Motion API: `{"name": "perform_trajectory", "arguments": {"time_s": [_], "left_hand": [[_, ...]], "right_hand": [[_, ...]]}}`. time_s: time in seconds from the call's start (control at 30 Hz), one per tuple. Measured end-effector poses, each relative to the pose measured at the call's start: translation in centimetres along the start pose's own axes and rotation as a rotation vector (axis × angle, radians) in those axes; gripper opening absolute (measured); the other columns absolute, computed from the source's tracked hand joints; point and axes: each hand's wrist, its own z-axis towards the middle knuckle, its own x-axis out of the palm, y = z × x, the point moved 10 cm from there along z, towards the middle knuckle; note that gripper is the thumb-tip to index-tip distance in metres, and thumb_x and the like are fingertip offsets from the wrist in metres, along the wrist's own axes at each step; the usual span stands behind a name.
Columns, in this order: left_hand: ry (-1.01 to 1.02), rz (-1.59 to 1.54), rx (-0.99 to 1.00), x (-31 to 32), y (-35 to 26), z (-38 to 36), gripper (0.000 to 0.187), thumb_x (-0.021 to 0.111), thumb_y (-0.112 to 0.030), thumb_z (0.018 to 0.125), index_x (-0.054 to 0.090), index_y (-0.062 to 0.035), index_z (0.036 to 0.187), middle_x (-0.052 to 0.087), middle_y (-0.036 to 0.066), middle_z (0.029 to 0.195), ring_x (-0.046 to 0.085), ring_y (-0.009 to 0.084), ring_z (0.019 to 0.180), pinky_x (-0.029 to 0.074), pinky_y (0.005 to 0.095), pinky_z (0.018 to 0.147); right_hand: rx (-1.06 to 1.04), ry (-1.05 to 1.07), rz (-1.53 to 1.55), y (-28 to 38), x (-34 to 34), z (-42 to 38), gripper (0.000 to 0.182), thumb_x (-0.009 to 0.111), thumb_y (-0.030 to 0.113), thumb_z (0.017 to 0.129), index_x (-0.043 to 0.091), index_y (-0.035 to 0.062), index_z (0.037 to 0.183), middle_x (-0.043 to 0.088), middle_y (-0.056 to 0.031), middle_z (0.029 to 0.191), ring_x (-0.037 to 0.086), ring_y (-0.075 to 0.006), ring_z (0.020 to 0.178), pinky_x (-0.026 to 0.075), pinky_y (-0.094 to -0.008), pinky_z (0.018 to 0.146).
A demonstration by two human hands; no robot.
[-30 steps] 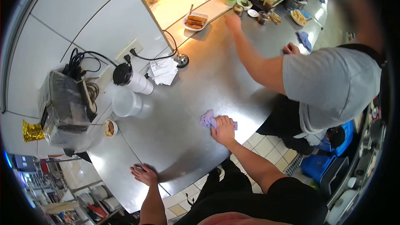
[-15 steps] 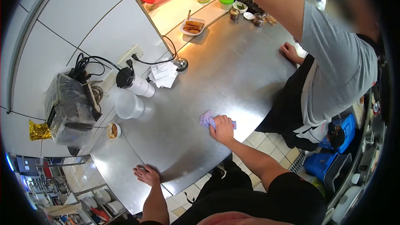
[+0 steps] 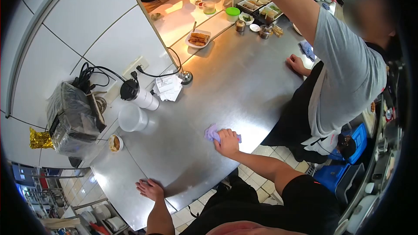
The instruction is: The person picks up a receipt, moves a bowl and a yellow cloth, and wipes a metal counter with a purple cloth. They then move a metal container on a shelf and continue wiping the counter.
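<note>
My right hand [image 3: 227,142] is closed on a crumpled lilac cloth [image 3: 212,133], pressed against the stainless steel table [image 3: 191,117] near its front edge. Part of the cloth sticks out on both sides of the fingers. On the table's left part my left hand [image 3: 150,189] rests flat, fingers spread and holding nothing. Up and left of it sits a small white bowl [image 3: 115,143] with brown food inside. A translucent round tub [image 3: 133,118] stands beside the wall, between that bowl and a white bottle with a black lid [image 3: 143,98].
A co-worker in a grey shirt [image 3: 348,65] leans a hand [image 3: 298,65] on the table at right, near a blue cloth [image 3: 307,50]. Fried rolls fill a white tray [image 3: 198,39]. Paper slips [image 3: 168,88] lie by the wall, below a plastic-wrapped machine [image 3: 72,119].
The view has tilted up slightly, showing more of a person in red beyond the opening. My right hand stays on the lilac cloth; my left hand stays flat on the table.
</note>
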Motion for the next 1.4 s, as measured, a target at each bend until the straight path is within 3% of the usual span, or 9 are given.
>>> {"name": "perform_trajectory", "arguments": {"time_s": [1.17, 1.27, 1.4], "left_hand": [[-0.015, -0.044, 0.002, -0.26, -0.12, -0.12, 0.060, 0.048, -0.042, 0.102, 0.039, -0.0098, 0.152, 0.026, 0.019, 0.165, 0.021, 0.0404, 0.152, 0.016, 0.0581, 0.123], [0.000, 0.012, -0.007, 0.07, 0.09, 0.02, 0.059, 0.044, -0.045, 0.104, 0.037, -0.0122, 0.153, 0.026, 0.015, 0.166, 0.021, 0.0378, 0.153, 0.018, 0.0565, 0.123], [-0.028, -0.050, 0.013, 0.01, 0.16, 0.01, 0.061, 0.049, -0.042, 0.102, 0.039, -0.0078, 0.152, 0.027, 0.019, 0.165, 0.022, 0.0404, 0.152, 0.017, 0.0581, 0.123]], "right_hand": [[0.016, 0.014, -0.011, 0.41, -0.72, 0.10, 0.030, 0.067, 0.030, 0.084, 0.060, 0.0084, 0.103, 0.060, -0.0110, 0.104, 0.055, -0.0311, 0.103, 0.041, -0.0479, 0.087], [0.039, 0.037, 0.032, 0.28, -0.68, 0.18, 0.031, 0.068, 0.027, 0.082, 0.060, 0.0094, 0.106, 0.060, -0.0128, 0.105, 0.056, -0.0345, 0.103, 0.042, -0.0501, 0.087], [0.033, 0.007, -0.002, 0.18, -0.29, -0.05, 0.032, 0.067, 0.027, 0.081, 0.061, 0.0093, 0.107, 0.061, -0.0125, 0.106, 0.055, -0.0347, 0.104, 0.042, -0.0501, 0.089]]}}
